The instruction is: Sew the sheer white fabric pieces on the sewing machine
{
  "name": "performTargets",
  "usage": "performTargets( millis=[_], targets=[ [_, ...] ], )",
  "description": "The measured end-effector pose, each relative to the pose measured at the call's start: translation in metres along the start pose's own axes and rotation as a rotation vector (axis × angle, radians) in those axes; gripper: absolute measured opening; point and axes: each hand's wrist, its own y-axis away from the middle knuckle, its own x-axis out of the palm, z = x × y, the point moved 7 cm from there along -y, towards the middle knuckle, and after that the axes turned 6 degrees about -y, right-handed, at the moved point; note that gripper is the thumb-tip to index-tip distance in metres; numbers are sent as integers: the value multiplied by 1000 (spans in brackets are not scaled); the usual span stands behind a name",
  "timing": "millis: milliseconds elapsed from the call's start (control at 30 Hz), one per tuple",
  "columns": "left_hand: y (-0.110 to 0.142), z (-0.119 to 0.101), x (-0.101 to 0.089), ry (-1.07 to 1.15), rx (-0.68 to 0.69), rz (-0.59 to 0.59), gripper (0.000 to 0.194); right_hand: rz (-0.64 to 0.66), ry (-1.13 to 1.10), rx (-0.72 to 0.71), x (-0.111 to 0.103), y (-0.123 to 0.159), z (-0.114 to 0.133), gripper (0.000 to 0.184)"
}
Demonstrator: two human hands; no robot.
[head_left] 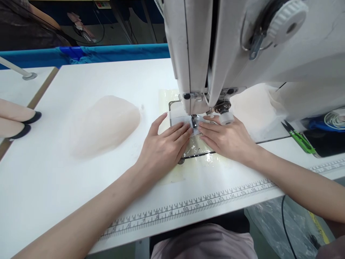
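My left hand [167, 142] lies flat with fingers stretched, its fingertips just left of the presser foot [194, 121] of a white sewing machine [199, 54]. From the other side my right hand [229, 136] reaches in, fingers extended and pressing down close by the foot. Beneath the fingertips of both is a thin, whitish, see-through piece [181, 119], partly hidden by the hands and the foot. A pale beige sheer fabric piece [107, 124] lies on the table left of my left hand. Whitish sheer fabric [250, 108] rests under the machine arm, beyond my right hand.
Green thread snips [303, 142] lie at the right beside a dark flat object [323, 142] and a coiled white cord [335, 119]. A printed ruler [185, 210] runs along the front edge. Two beige rounded pieces with black ends [13, 111] jut in at left. Another person's arm [45, 16] is behind.
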Motion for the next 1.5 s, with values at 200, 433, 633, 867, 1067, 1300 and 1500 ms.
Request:
performTargets(
  millis=[200, 433, 633, 867, 1067, 1300, 1500],
  targets=[
    [0, 3, 3, -24, -4, -6, 29, 17, 12, 8, 3, -1, -1, 30],
    [0, 4, 3, -31, -2, -11, 29, 1, 31, 6, 1, 0, -1, 30],
    [3, 8, 8, -29, -61, 19, 38, -21, 30, -1, 3, 1, -1, 29],
    [1, 0, -23, -209, -3, -85, 26, -167, 101, -65, -13, 2, 4, 32],
    [-2, 2, -21, -37, 74, -110, 21, -211, -6, -69, -21, 2, 17, 32],
    [3, 7, 1, 157, -28, 61, 31, 45, -58, 59, -1, 2, 17, 23],
    [1, -2, -1, 52, 27, 73, 29, 107, -23, 133, 2, 2, 7, 19]
  ],
)
